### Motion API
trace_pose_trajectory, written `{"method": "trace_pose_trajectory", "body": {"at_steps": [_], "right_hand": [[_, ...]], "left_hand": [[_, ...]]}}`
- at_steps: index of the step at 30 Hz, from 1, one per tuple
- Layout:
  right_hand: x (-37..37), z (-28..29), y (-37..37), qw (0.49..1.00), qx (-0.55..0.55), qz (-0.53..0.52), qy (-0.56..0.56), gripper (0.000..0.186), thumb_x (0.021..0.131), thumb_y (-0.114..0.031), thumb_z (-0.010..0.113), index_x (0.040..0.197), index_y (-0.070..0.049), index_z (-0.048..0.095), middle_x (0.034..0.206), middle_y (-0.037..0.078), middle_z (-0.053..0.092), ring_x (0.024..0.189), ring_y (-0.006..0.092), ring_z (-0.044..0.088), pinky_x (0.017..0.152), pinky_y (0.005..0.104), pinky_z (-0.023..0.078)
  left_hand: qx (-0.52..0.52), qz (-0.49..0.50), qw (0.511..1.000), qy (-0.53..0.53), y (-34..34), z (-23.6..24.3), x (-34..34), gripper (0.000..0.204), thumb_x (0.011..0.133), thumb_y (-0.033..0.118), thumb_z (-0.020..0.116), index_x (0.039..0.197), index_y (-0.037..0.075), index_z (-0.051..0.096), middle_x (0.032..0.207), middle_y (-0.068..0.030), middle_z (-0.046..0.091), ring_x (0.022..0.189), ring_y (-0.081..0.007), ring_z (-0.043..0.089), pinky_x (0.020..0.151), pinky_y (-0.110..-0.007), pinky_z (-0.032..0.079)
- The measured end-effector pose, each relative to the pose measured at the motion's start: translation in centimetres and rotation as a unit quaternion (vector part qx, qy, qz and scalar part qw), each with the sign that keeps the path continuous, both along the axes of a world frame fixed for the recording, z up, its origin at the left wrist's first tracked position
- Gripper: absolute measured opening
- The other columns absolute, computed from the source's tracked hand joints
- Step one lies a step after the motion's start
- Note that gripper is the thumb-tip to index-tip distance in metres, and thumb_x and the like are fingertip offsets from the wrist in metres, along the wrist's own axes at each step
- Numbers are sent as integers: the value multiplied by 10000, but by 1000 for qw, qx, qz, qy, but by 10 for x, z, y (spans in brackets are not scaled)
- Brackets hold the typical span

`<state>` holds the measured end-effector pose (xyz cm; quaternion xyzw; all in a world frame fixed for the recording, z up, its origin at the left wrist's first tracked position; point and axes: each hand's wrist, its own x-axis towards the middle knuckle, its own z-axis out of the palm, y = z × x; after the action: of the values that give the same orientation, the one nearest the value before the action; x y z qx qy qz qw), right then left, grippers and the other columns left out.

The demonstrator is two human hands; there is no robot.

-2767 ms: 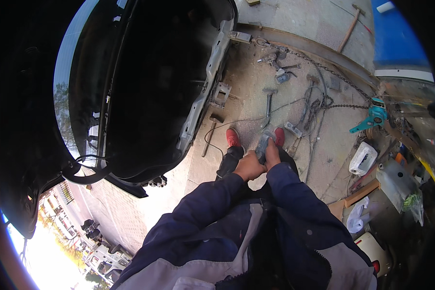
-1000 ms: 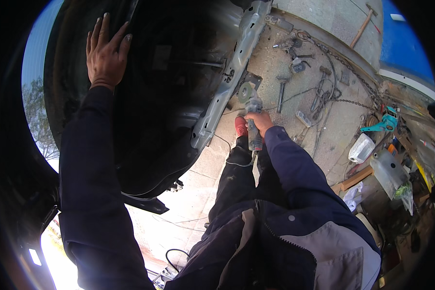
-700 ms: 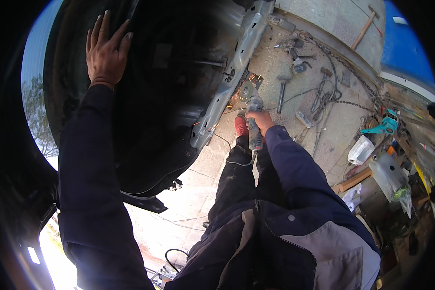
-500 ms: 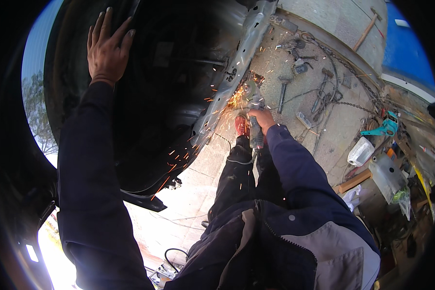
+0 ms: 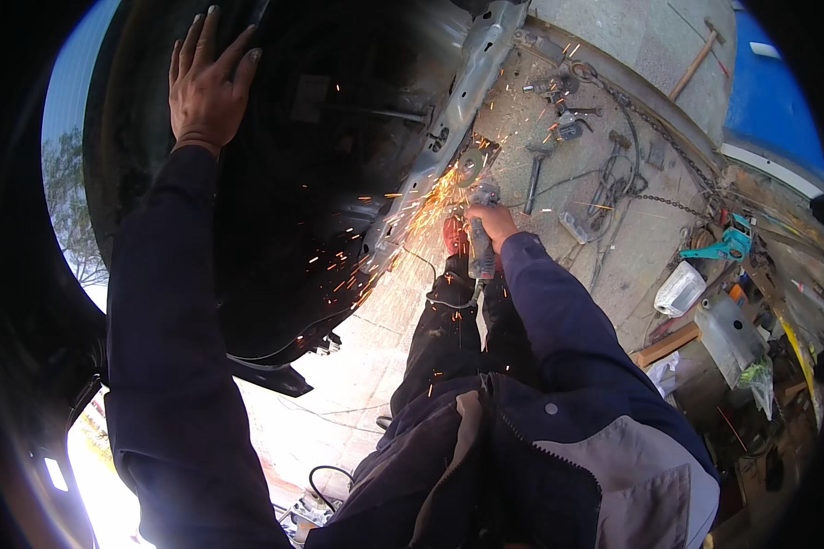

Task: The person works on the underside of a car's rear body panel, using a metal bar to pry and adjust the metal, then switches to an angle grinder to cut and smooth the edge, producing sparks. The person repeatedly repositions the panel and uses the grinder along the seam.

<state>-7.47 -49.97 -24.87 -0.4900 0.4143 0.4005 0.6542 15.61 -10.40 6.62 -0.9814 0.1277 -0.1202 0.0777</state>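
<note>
A dark car body [image 5: 311, 247] with its rear opened fills the left, edged by a pale, perforated metal panel [image 5: 478, 55]. My left hand [image 5: 206, 96] lies high on its dark surface, fingers stretched out and slightly apart. My right hand [image 5: 493, 224] grips a grey angle grinder [image 5: 482, 261], its disc [image 5: 471, 165] at the lower right side of that panel, beside a small dark plate. Orange sparks [image 5: 435, 206] spray from the disc down-left across the panel and around my red shoe. The grinder's cord hangs toward my legs.
On the concrete floor [image 5: 595, 284] to the right lie chains [image 5: 668, 199], hammers, hand tools, cables and a long-handled sledgehammer [image 5: 691, 66]. Along the right edge are a teal tool [image 5: 723, 242], a white jug [image 5: 679, 288], a grey metal tank [image 5: 723, 334], wood and clutter. A blue panel [image 5: 769, 110] stands top right.
Earlier both hands held the grinder low; since then my left hand moved up onto the car and my right brought the grinder to the panel. Sparks appeared and grew; my left hand shifted slightly upward.
</note>
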Motion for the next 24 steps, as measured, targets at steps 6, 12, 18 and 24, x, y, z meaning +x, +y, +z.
{"method": "trace_pose_trajectory", "body": {"at_steps": [6, 12, 18, 24], "right_hand": [[-1, 4, 2, 999, -32, 10, -14, 151, 810, -83, 810, 860, 32, 725, 784, 126, 716, 618, 254, 705, 588, 421, 554], [0, 5, 3, 1000, -21, 12, 7, 177, 825, -118, 794, 880, 31, 717, 737, 135, 698, 577, 271, 687, 547, 440, 553], [-1, 10, 9, 1000, -9, 8, 3, 187, 832, -135, 780, 863, 34, 706, 740, 155, 703, 562, 281, 681, 532, 473, 562], [3, 24, 11, 1000, -10, 4, 28, 187, 833, -131, 779, 857, 39, 704, 741, 157, 701, 566, 287, 678, 549, 481, 567]], "left_hand": [[-17, 6, 1000, 11, -9, 8, -1, 426, 1005, 303, 650, 1366, 100, 748, 1696, -240, 398, 1593, -414, 326, 1314, -543, 235], [-17, -1, 1000, 1, -7, 5, -1, 427, 1005, 307, 645, 1366, 102, 748, 1689, -253, 402, 1589, -419, 333, 1315, -539, 237], [-10, 4, 1000, 8, -7, 6, -1, 431, 1013, 315, 633, 1374, 108, 745, 1695, -251, 392, 1593, -417, 324, 1321, -537, 228], [-11, 7, 1000, 12, -8, 6, 0, 427, 1015, 313, 631, 1372, 110, 746, 1699, -247, 389, 1596, -414, 319, 1322, -537, 227]]}}
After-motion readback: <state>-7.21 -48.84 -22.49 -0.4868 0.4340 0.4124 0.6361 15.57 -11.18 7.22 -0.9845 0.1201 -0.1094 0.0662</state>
